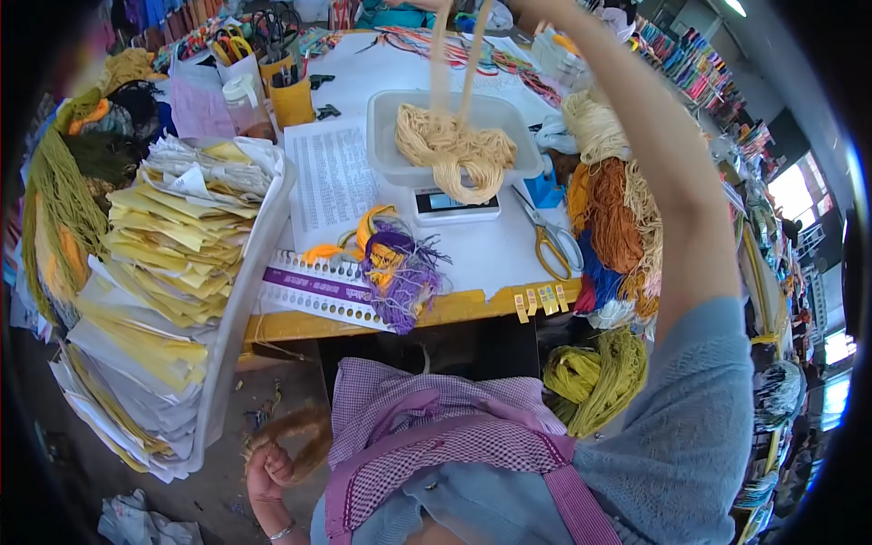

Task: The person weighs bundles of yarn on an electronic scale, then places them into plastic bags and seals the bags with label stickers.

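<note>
My left hand is low at the left by my apron, fingers closed on a brown skein of yarn that hangs as a loop. My right arm reaches up, and my right hand is blurred and partly cut off by the top edge. Strands of beige yarn run taut from near that hand down to a loose pile in a clear plastic tub. The tub sits on a white digital scale, and one loop of yarn droops over its front rim.
Scissors with yellow handles lie right of the scale. Purple and orange thread rests on a punched card. A bin of yellow and white papers stands left. Coloured skeins crowd the right edge; green yarn hangs below.
</note>
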`<state>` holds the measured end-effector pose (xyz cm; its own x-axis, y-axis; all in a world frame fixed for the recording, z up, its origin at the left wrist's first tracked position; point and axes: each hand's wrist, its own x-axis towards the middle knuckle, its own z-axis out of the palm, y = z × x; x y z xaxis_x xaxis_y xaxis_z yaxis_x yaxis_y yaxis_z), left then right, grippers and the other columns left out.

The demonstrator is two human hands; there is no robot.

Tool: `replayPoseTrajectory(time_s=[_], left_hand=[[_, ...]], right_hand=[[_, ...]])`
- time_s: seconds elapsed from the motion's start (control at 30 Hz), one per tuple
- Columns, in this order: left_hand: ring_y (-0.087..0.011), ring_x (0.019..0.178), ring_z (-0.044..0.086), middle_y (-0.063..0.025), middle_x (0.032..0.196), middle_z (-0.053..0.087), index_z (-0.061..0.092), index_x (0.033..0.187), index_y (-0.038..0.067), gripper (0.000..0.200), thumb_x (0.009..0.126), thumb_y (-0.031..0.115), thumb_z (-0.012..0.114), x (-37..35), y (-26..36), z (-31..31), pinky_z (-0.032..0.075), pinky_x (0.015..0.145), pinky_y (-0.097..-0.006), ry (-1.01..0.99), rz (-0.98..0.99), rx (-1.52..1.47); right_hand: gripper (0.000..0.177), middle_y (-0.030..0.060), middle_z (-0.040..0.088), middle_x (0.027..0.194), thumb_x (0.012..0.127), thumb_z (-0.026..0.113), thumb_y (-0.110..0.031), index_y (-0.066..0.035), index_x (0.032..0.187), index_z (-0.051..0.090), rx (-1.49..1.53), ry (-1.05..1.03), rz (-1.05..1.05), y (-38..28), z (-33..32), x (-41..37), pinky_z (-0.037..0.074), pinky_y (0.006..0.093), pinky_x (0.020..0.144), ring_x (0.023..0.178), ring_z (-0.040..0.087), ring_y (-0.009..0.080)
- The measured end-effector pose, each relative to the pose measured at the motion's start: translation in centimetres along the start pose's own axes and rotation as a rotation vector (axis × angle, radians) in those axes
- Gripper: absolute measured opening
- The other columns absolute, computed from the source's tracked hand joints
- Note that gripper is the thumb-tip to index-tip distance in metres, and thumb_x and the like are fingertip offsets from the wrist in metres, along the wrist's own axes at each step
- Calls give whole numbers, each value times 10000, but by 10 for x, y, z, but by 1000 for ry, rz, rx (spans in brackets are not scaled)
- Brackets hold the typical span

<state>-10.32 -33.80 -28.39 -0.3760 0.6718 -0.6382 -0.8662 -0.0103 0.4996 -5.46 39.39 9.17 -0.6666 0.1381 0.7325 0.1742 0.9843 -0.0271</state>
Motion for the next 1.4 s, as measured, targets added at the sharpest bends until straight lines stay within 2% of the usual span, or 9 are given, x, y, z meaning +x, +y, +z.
replayPoseTrajectory(time_s=[0.1,0.17,0.5,0.57,0.63,0.73,0.97,1.17,1.4], left_hand=[[-87,384,296,11,520,366,408,627,119,341,949,223,450,-10,12,35,251,356,-243,-98,59,44],[-92,384,316,1,515,378,409,628,108,352,952,237,460,-15,19,60,251,354,-240,-174,108,102],[-152,401,416,-59,529,482,484,685,59,365,988,252,423,-20,27,200,330,382,-245,-139,419,327],[-212,635,613,-150,784,643,598,928,-9,369,1000,297,405,1,21,212,507,567,-286,-261,302,169],[-254,1172,542,-220,1288,527,524,1210,-83,455,1000,313,451,12,10,256,475,944,-395,-476,456,310],[-245,1425,229,-126,1555,204,359,1421,-35,645,1002,455,378,27,-2,295,271,1126,-432,-713,470,378],[-246,1412,253,-110,1552,221,379,1441,11,702,991,541,289,48,-11,306,206,1140,-370,-782,614,617],[-220,1305,419,-135,1462,394,517,1334,-12,443,975,248,525,41,-5,306,329,1076,-348,-673,659,663],[-243,1169,563,-141,1247,598,548,1247,-43,380,988,216,446,41,13,293,482,916,-331,-341,572,309]], right_hand=[[273,48,558,696,928,593,-230,-52,1131,555,152,-77,38,-68,27,-131,427,341,546,622,559,211],[347,159,635,743,877,621,-187,-5,1134,476,169,-248,205,-108,19,-189,496,420,617,699,630,365],[444,129,598,1086,754,731,-102,-34,1154,551,144,-82,207,-224,-37,-321,398,428,911,1018,533,336],[251,94,626,1020,777,710,-91,-51,1010,625,379,-128,239,-248,-29,-330,415,396,884,979,553,305],[163,76,634,1010,811,689,-95,-60,965,650,630,-190,277,-274,-23,-333,421,375,874,971,563,281],[132,66,639,1018,862,664,-121,-56,977,658,963,-212,372,-302,-14,-329,423,371,886,960,577,265],[86,20,601,962,905,640,-75,-4,954,629,1275,-325,651,-311,-6,-334,427,245,823,935,538,92],[90,33,623,964,863,680,-80,-19,925,656,1305,-407,708,-312,-7,-333,441,267,826,905,570,132],[543,124,508,1079,635,848,-222,-63,1068,562,60,80,416,-243,-1,-301,379,423,922,1065,460,326]])
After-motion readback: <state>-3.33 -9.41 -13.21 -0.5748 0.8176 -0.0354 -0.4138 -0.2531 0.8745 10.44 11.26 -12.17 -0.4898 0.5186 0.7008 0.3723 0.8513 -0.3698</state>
